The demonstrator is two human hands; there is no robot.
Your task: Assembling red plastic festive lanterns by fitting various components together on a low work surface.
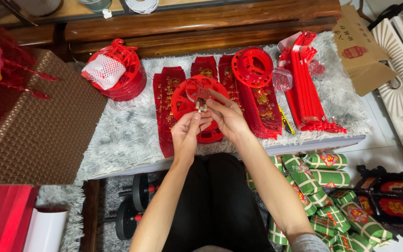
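Note:
Both my hands are raised over the table's front edge, pinching one small red and metallic part [201,99] between their fingertips. My left hand [186,133] holds it from below and my right hand [227,116] from the right side. Just behind the part lies a round red plastic wheel frame [183,100] on red decorated panels [165,100]. A second red wheel frame [253,66] sits further back to the right.
A grey fluffy cloth [122,130] covers the table. At back left stands a stack of red frames with white netting [113,70]. Red plastic rods [306,84] lie at right, a cardboard piece [360,51] beyond. A brown woven box [38,126] stands left. Green wrapped bundles [327,186] fill the floor right.

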